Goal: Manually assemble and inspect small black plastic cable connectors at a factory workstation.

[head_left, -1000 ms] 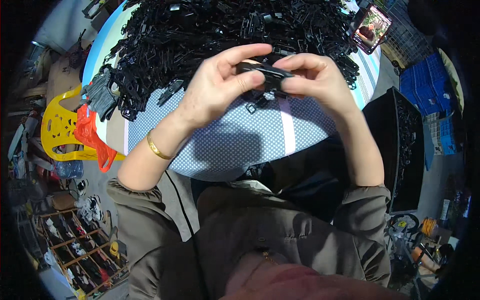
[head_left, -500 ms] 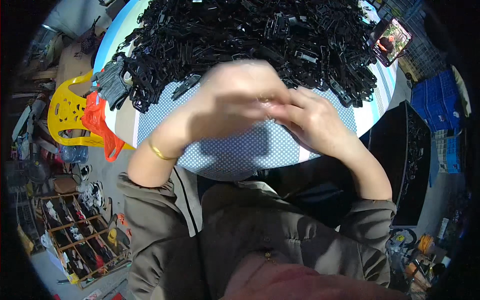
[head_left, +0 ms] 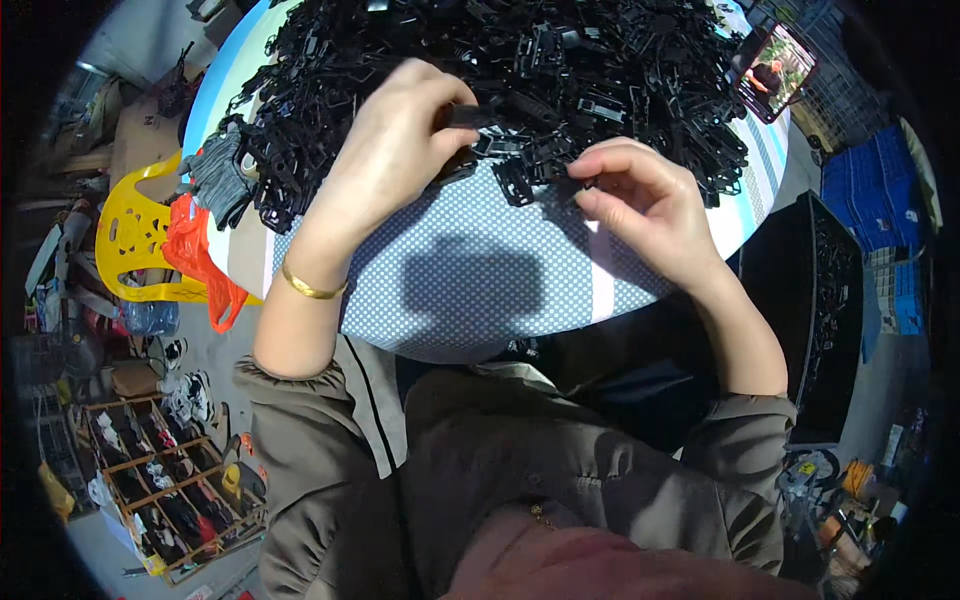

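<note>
Hands [head_left: 400,150] now apart, black clips [head_left: 470,116] separated.

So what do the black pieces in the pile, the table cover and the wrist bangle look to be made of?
Black pieces: probably moulded plastic, with glossy glints on thin, uniform frames. The left hand pinches one.

Table cover: likely a printed plastic or oilcloth sheet with a fine dot pattern, lying smooth over the round edge; woven fabric is possible.

Bangle: gold-coloured metal by its bright shine.
</note>
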`<action>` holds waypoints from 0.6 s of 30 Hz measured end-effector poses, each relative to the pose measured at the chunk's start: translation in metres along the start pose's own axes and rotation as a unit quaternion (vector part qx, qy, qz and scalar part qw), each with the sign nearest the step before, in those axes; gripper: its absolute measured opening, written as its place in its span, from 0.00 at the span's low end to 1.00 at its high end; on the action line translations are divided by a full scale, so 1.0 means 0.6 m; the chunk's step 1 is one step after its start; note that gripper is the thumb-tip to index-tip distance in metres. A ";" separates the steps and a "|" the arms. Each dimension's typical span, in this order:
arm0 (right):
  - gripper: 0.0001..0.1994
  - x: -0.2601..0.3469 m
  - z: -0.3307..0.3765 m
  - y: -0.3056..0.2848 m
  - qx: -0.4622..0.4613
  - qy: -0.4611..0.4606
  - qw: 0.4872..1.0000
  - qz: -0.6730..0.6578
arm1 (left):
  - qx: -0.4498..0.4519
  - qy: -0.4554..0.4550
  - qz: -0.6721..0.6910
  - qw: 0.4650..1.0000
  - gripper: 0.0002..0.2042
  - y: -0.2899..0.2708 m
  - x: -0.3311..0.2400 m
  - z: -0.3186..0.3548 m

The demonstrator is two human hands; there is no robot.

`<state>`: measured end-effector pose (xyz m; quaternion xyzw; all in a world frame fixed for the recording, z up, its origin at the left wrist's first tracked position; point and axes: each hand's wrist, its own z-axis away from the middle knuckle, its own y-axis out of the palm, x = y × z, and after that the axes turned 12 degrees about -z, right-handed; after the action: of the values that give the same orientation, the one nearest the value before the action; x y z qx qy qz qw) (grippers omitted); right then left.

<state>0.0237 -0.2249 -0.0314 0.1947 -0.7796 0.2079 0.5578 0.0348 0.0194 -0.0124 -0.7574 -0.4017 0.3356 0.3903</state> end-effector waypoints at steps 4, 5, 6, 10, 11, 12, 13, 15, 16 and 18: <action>0.09 0.000 0.003 -0.001 -0.055 0.001 0.996 -0.075 | -0.035 -0.133 0.112 0.984 0.10 0.007 -0.026 -0.005; 0.09 0.001 0.006 0.000 -0.061 0.002 0.996 -0.072 | -0.018 -0.187 0.177 0.966 0.10 0.015 -0.037 -0.004; 0.09 0.000 0.008 0.003 -0.060 -0.046 0.995 -0.061 | -0.002 -0.187 0.295 0.937 0.10 0.024 -0.047 0.000; 0.08 -0.001 0.004 0.009 -0.065 -0.194 0.976 0.068 | 0.143 -0.227 0.519 0.811 0.13 0.037 -0.071 0.011; 0.08 -0.001 0.002 0.009 -0.062 -0.247 0.956 0.149 | 0.143 -0.228 0.519 0.812 0.13 0.036 -0.074 0.012; 0.07 -0.002 -0.002 0.010 -0.081 -0.252 0.949 0.169 | 0.156 -0.253 0.571 0.765 0.14 0.038 -0.077 0.010; 0.07 -0.006 -0.003 0.010 -0.080 -0.253 0.949 0.168 | 0.167 -0.278 0.620 0.714 0.15 0.039 -0.078 0.010; 0.06 -0.019 -0.005 0.008 -0.108 -0.243 0.945 0.191 | 0.165 -0.269 0.631 0.708 0.17 0.044 -0.073 0.014; 0.06 -0.022 -0.007 0.006 -0.113 -0.248 0.937 0.217 | 0.171 -0.266 0.640 0.701 0.17 0.045 -0.073 0.015; 0.07 -0.022 -0.012 0.006 -0.108 -0.261 0.928 0.242 | 0.188 -0.258 0.650 0.690 0.20 0.043 -0.072 0.017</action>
<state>0.0314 -0.2173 -0.0422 -0.0138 -0.9388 0.1927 0.2851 0.0161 -0.0244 -0.0307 -0.6232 0.1775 0.7563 0.0901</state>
